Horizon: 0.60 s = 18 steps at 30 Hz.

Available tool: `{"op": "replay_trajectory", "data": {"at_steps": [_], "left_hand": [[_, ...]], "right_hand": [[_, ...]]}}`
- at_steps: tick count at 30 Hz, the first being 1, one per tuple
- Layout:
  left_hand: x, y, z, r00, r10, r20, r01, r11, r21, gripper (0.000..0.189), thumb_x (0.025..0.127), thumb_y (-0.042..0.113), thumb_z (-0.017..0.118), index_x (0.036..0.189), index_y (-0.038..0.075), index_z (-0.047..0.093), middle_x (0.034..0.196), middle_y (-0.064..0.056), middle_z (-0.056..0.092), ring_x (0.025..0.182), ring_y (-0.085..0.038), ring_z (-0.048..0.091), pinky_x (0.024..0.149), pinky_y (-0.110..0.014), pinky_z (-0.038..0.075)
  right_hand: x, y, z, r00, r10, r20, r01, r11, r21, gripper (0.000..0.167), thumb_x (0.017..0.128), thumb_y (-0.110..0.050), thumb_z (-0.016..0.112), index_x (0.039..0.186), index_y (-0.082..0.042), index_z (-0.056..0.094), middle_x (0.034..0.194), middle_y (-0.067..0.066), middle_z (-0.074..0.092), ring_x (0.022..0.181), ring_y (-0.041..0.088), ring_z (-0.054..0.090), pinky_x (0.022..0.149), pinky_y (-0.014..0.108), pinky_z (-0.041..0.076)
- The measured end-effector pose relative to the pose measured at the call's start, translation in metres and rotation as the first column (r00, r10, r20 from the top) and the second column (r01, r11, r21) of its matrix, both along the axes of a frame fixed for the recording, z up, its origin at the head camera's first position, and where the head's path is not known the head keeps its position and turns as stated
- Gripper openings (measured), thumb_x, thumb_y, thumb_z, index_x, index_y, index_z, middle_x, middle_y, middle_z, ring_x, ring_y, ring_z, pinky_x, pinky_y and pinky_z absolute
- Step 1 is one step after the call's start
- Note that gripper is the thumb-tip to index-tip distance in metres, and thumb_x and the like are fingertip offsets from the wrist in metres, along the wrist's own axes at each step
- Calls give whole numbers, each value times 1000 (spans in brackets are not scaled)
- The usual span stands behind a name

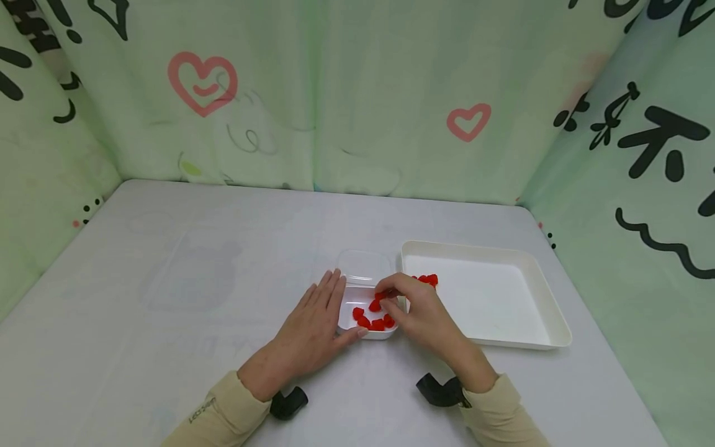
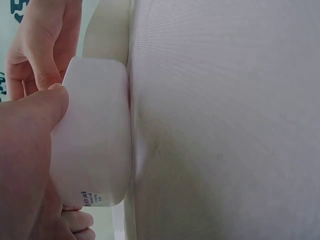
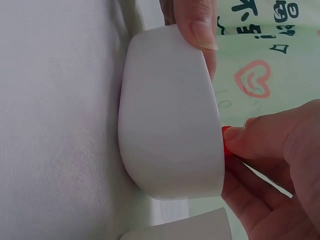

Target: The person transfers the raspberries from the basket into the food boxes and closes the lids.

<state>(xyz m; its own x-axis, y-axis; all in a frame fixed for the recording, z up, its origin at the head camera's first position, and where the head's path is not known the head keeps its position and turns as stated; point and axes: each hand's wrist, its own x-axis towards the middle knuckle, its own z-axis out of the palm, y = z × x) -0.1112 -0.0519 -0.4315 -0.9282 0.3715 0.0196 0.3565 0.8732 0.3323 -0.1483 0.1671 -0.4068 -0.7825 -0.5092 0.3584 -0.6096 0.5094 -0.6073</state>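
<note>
A small white plastic box stands on the table with several small red pieces inside, near its front wall. Its clear lid lies hinged back behind it. My left hand steadies the box, fingers stretched along its left side and thumb over the near rim, as the left wrist view also shows. Above the box's right part, my right hand pinches a small red piece between thumb and fingers. Another red piece shows just below those fingertips.
Right of the box is a large white tray, with more red pieces at its left edge, partly hidden by my right hand. A pale cloth covers the table. Green printed curtains hang around its back and sides.
</note>
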Motion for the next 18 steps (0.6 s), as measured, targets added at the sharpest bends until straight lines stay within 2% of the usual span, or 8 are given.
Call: {"op": "replay_trajectory", "data": {"at_steps": [4, 12, 18], "left_hand": [[0, 0, 0, 1000, -2, -2, 2, 1000, 2, 95, 94, 62, 53, 158, 2, 17, 167, -13, 16, 155, -28, 14, 124, -48, 20], [1, -1, 0, 1000, -9, -17, 9, 1000, 15, 95, 93, 62, 53, 157, 2, 18, 166, -13, 18, 155, -29, 15, 124, -49, 21], [0, 0, -1, 1000, -10, -29, 10, 1000, 15, 94, 93, 61, 54, 157, 2, 19, 166, -14, 19, 154, -30, 16, 123, -49, 22]], "right_hand": [[1, -2, -3, 999, 31, -20, -30, 999, 25, 27, 83, 4, 73, 108, -6, 68, 101, 1, 70, 90, 11, 64, 82, 27, 58], [3, -3, -4, 998, 65, 15, -66, 996, 62, 29, 82, 4, 75, 108, -9, 69, 104, 0, 71, 100, 18, 65, 87, 36, 58], [3, -2, -4, 997, 71, 2, -71, 995, 64, 29, 83, 4, 73, 108, -9, 68, 104, 1, 71, 99, 19, 66, 87, 34, 58]]}}
